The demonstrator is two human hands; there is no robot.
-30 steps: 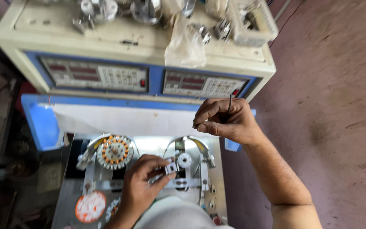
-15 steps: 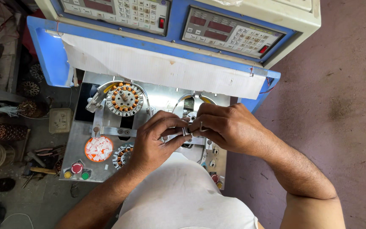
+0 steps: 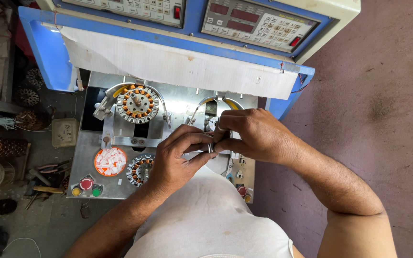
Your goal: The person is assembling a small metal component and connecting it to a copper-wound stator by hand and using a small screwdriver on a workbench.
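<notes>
head view:
left hand (image 3: 178, 155): fingers pinched together on a small metal part (image 3: 211, 147), at the right-hand station of the machine plate (image 3: 178, 102), near its right edge.
right hand (image 3: 256, 136): closed over the same part from above; grip detail hidden.
wound stator (image 3: 137, 104): seated near the plate's upper left corner.
second stator (image 3: 140, 168): just beside the left wrist.
risk, slip: part could drop between fixtures if either pinch loosens.
risk, snag: wrist could brush the second stator's copper windings.
risk, buttons: red button (image 3: 86, 183) near the front left corner is within elbow reach.

Right hand (image 3: 256, 134): moved down from mid-air to the small shiny metal part (image 3: 211, 145).
Left hand (image 3: 178, 155): now meets it there, fingertips touching.
</notes>
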